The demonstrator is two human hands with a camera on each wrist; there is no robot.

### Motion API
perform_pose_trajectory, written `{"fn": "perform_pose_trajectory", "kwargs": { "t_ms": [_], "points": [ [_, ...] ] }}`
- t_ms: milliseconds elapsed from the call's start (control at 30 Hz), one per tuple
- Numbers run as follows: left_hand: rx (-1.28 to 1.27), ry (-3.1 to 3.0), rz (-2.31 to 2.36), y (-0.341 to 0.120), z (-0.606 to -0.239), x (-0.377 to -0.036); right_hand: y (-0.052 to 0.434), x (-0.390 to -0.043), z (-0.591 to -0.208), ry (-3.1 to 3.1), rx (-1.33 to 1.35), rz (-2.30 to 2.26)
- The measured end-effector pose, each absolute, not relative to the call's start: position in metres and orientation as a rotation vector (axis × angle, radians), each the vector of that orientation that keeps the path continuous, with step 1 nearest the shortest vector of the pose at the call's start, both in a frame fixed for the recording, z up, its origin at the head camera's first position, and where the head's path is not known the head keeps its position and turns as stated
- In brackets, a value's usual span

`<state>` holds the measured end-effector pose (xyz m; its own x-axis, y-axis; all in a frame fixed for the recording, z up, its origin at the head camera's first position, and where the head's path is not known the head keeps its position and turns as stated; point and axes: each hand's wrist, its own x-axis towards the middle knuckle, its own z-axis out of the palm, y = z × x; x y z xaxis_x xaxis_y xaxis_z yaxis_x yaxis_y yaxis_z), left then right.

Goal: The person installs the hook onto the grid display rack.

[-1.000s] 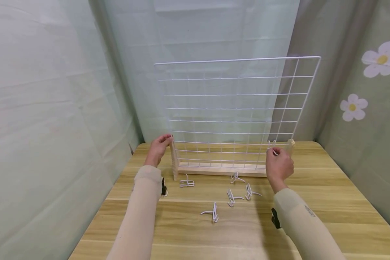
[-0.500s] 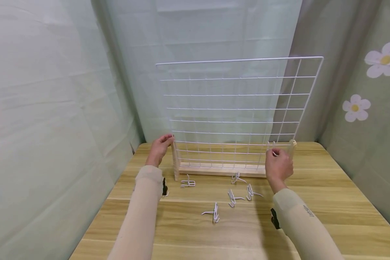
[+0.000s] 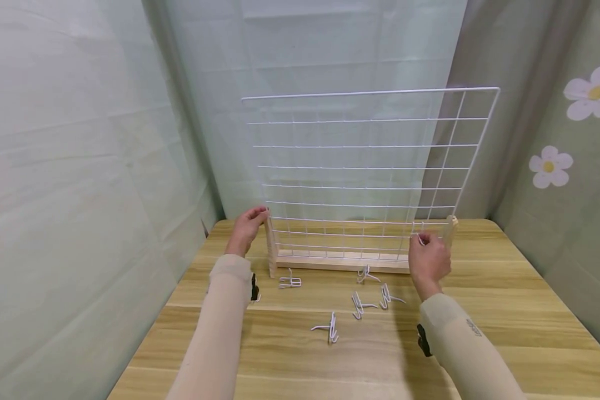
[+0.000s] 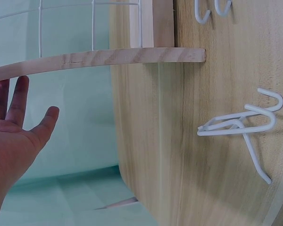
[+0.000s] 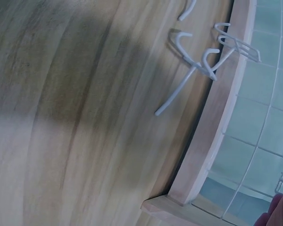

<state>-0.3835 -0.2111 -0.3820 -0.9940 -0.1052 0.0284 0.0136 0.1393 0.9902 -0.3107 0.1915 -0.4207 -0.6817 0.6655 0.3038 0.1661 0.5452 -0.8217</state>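
Just above the right hand (image 3: 428, 260), pinched between its fingertips, a small white wire hook (image 3: 420, 235) sits against a low rung of the white wire grid panel (image 3: 365, 166), which stands upright in a wooden base (image 3: 340, 260) on the bench (image 3: 505, 311). The hook looks light, stiff and thin, likely slick under its coating, so a pinch on the shank near its bend seems the surest hold; the panel appears light and springy, best steadied at its wooden posts. The left hand (image 3: 246, 229) does so: from the head view its fingers rest against the top of the left post (image 3: 268, 244), while the left wrist view shows that hand (image 4: 14, 127) with straight, spread fingers and nothing gripped. Nearer the person than both hands, four loose hooks (image 3: 328, 328) lie on the bench. The left wrist view gives one of them (image 4: 243, 127) close up, with its doubled wire and curled tip, which the head view cannot resolve. The right wrist view shows only a sliver of the right hand, plus the base rail (image 5: 212, 122) and two hooks beside it
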Motion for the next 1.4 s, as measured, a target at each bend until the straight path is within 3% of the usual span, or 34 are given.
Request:
{"fn": "perform_pose_trajectory", "kwargs": {
  "t_ms": [1400],
  "points": [
    [0.074, -2.327, -1.96, -0.212, -0.382, -0.386, 0.179, -0.286, -0.447, -2.178, -0.635, 1.18]
  ]
}}
